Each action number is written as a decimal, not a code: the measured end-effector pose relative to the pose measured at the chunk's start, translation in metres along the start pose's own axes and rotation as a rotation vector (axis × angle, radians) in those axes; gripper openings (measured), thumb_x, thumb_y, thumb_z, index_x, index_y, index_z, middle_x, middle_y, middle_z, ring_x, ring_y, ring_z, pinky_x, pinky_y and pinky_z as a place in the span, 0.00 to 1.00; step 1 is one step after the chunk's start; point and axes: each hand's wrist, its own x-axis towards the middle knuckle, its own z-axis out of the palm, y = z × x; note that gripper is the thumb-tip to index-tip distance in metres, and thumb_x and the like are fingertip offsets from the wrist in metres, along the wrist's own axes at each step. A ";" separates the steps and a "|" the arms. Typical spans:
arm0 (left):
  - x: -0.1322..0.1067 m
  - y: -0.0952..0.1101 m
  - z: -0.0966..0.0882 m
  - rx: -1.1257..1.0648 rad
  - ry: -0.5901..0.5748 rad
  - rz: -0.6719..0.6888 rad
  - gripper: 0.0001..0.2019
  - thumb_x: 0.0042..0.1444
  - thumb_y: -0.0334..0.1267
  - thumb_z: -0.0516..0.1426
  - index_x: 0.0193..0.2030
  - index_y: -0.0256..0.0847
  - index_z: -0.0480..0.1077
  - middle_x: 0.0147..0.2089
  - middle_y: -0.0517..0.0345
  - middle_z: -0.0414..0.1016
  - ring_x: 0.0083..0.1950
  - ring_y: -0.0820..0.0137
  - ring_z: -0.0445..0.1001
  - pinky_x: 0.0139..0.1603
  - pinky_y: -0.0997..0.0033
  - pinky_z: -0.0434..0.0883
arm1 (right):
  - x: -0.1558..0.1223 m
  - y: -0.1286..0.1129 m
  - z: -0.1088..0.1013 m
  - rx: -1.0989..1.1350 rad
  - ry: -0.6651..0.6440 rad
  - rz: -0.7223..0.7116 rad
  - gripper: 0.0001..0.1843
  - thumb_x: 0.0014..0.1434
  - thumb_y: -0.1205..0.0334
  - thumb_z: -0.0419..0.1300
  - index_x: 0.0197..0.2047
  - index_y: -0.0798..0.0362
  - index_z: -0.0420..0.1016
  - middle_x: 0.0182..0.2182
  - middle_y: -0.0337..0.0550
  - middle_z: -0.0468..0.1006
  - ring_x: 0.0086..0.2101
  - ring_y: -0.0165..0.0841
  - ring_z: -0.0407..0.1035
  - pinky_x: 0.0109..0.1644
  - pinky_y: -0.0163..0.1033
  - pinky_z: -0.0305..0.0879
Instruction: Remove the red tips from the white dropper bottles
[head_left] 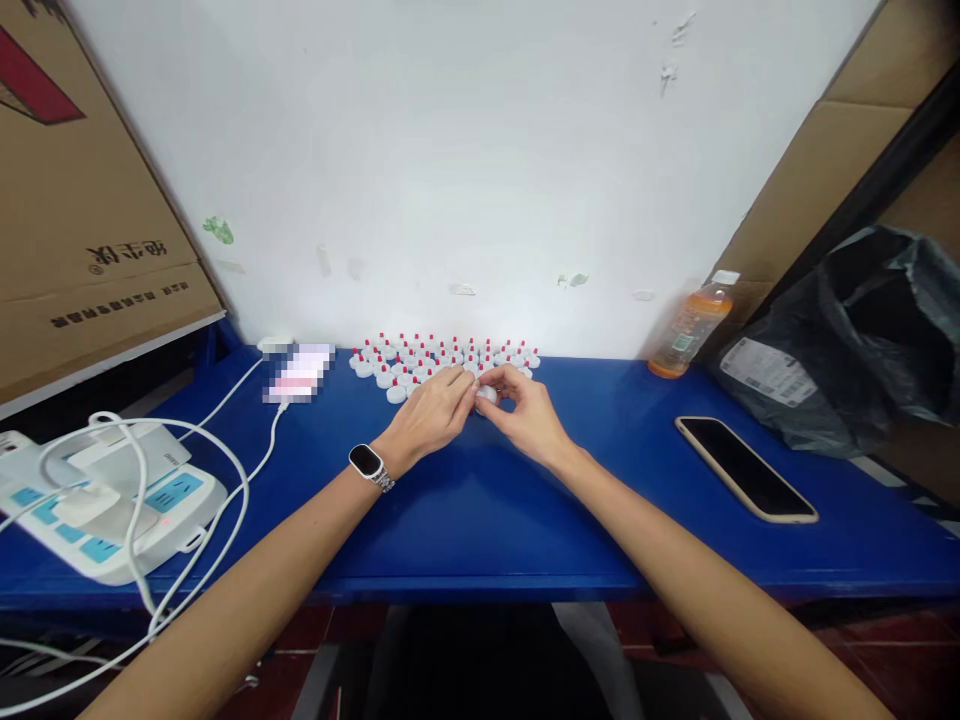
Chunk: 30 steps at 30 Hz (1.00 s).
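My right hand pinches a round white cap between thumb and fingers, just above the blue table. Close against it, my left hand has its fingers bent together, and their tips meet the right hand's at the cap. What the left fingertips grip is hidden. Behind both hands stand several white caps with red tips, grouped upright along the wall. My hands cover part of this group.
On the left of the blue table lie a white power strip with looping cables and a lit phone. To the right are a bottle of orange drink, a dark phone and a black plastic bag.
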 end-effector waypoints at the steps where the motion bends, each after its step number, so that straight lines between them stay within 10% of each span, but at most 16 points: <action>1: 0.001 0.001 -0.001 -0.034 0.014 -0.013 0.15 0.74 0.40 0.41 0.39 0.42 0.65 0.39 0.53 0.70 0.42 0.65 0.69 0.44 0.64 0.68 | 0.000 -0.001 -0.001 -0.035 0.002 -0.026 0.07 0.60 0.57 0.62 0.41 0.49 0.74 0.34 0.40 0.79 0.33 0.33 0.72 0.41 0.40 0.70; 8: 0.004 -0.017 -0.027 -0.196 0.327 -0.338 0.21 0.75 0.48 0.39 0.31 0.43 0.58 0.27 0.61 0.60 0.29 0.69 0.61 0.35 0.65 0.62 | 0.003 0.009 -0.025 -0.298 0.132 -0.127 0.05 0.61 0.63 0.60 0.39 0.49 0.77 0.41 0.44 0.81 0.39 0.37 0.74 0.49 0.45 0.70; 15: 0.000 -0.043 -0.006 -0.032 -0.109 -0.005 0.14 0.71 0.45 0.50 0.47 0.42 0.75 0.47 0.49 0.71 0.50 0.60 0.69 0.55 0.57 0.67 | 0.003 0.017 -0.026 -0.196 0.111 0.065 0.06 0.59 0.58 0.63 0.39 0.48 0.79 0.43 0.43 0.81 0.43 0.38 0.74 0.50 0.45 0.70; 30: -0.006 -0.036 -0.019 -0.089 -0.144 -0.121 0.18 0.71 0.46 0.48 0.43 0.41 0.76 0.43 0.51 0.75 0.47 0.61 0.71 0.53 0.57 0.68 | 0.003 0.022 -0.029 -0.265 0.046 0.115 0.05 0.56 0.61 0.62 0.35 0.52 0.77 0.28 0.37 0.77 0.29 0.30 0.67 0.37 0.37 0.62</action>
